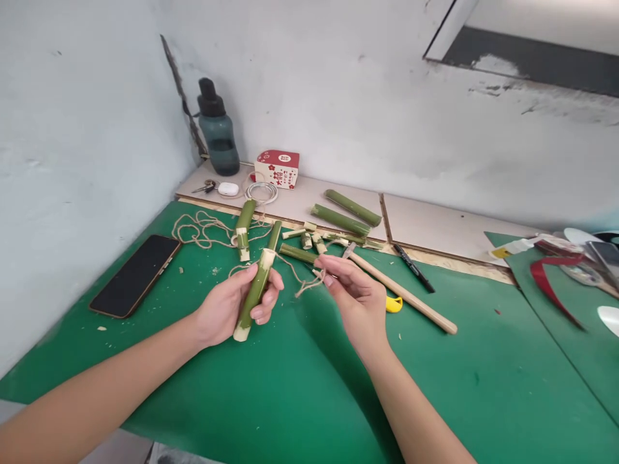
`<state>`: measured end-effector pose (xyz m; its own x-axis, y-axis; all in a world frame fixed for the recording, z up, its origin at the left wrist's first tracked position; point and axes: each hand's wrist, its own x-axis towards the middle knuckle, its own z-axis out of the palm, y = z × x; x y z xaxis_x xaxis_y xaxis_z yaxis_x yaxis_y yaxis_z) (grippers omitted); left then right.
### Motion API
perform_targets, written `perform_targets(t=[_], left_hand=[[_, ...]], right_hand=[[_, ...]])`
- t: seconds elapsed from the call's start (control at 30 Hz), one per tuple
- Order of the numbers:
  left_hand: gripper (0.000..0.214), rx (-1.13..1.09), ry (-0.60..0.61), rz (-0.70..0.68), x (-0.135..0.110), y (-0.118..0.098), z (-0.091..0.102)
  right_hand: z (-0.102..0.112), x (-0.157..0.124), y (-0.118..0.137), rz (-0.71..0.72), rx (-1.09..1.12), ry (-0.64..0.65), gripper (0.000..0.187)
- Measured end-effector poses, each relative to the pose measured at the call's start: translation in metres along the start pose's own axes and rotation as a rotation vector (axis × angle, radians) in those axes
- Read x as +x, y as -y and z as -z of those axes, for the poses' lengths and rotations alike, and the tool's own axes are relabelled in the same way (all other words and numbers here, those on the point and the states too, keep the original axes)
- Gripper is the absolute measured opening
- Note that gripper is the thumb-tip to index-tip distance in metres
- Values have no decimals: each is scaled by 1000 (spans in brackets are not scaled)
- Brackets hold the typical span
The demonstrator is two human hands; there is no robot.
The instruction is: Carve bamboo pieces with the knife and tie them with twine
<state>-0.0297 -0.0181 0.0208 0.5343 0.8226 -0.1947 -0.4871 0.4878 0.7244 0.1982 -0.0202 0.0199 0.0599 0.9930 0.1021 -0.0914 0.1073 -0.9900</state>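
My left hand [236, 303] is wrapped round a green bamboo tube [255, 293], which tilts up and away over the table. Its far end is peeled pale, and a thinner bamboo stick [274, 237] shows just beyond it. Between finger and thumb, my right hand [355, 296] pinches the knotted end of a thin twine [302, 282]. That twine runs left to the far end of the bamboo tube; whether it is tied there I cannot tell. Behind my right fingertips lies another thin bamboo stick [296, 252]. A second bamboo piece [243, 232] with a peeled section rests farther back.
A hammer [406, 293], a black marker [413, 267] and a yellow-handled tool [394, 304] lie right. Bamboo lengths [341, 219] and offcuts lie behind. Left are a phone [135, 276] and loose twine [198, 229]; at the back stand a bottle [218, 138] and a red-white box [278, 169].
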Motion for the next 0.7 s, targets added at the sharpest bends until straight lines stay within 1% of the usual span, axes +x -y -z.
perform_targets(t=[0.07,0.13,0.17,0.27,0.3,0.33,0.37,0.4,0.47,0.5,0.53,0.6,0.7], left_hand=[[38,-48,8,31,-1,-2,-2],[34,-76,13,46,-2,-4,-4],[33,-80,15,49,-2,-5,-5],[34,-59,24,40,-1,-7,-6],[35,-46,20,33,0,-8,-6],[35,-34,13,27,0,-9,-6],[35,-25,7,22,0,-9,-5],[35,-16,3,17,0,-10,-5],[34,8,0,8,0,-10,-4],[35,23,1,2,-1,-10,-4],[35,39,3,-5,-1,-9,-4],[38,60,16,-15,-2,-8,-4],[43,60,51,-2,-3,-6,-3]], right_hand=[[2,0,1,70,-81,58,7],[3,-2,5,49,-128,194,4],[3,-3,8,-1,-145,302,6],[4,-7,18,-199,-236,725,22],[6,-8,21,-238,-286,822,27],[9,-7,23,-241,-354,860,28],[13,-5,23,-204,-438,829,27],[18,-2,23,-136,-535,739,24],[30,6,19,16,-741,507,19],[36,11,15,68,-840,415,17],[42,15,12,91,-924,356,15],[49,22,5,88,-1042,318,13],[52,26,-1,87,-1101,293,16]])
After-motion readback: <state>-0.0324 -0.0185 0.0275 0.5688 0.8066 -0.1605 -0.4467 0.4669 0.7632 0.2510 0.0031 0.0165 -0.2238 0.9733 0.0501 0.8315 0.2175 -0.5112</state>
